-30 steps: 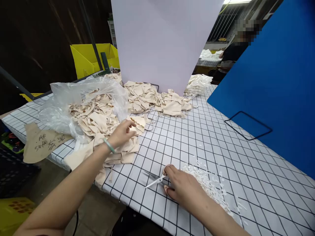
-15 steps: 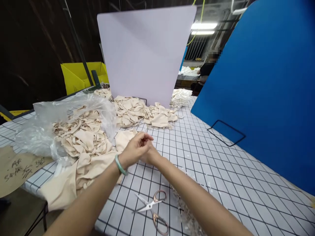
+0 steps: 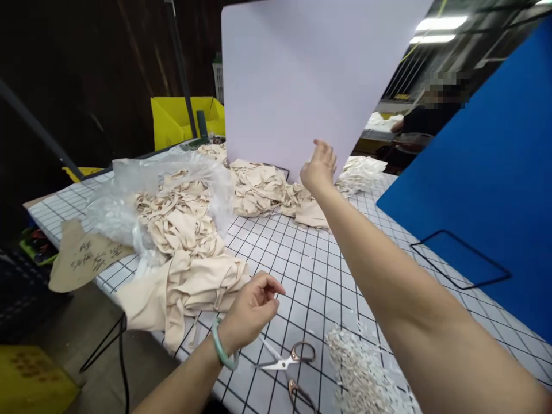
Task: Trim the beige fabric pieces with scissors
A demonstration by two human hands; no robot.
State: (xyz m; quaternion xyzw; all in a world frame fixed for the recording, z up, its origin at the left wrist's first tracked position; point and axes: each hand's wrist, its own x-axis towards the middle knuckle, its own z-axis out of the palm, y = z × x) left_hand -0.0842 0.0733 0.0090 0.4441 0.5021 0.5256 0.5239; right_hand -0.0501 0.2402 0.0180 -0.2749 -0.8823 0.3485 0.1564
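My left hand, with a pale green bangle at its wrist, hovers over the gridded table. Its fingers are loosely curled and apart from the thumb, and nothing shows between them. My right hand is stretched far forward in front of the pale lilac board, fingers spread and holding nothing visible. Close below it lies a pile of cream fabric pieces. Opened scissors rest on the table just right of my left wrist. Cream fabric lies beside my left hand, below a plastic bag of similar pieces.
A lilac board stands at the back and a blue board at the right, with a black wire frame. Small scraps are heaped near my right forearm. A marked brown paper pattern overhangs the left edge. A person sits behind.
My right hand has moved away from my left, forward and right to the far fabric pile, and its fingers have spread. My left hand has come nearer. The view has shifted left.
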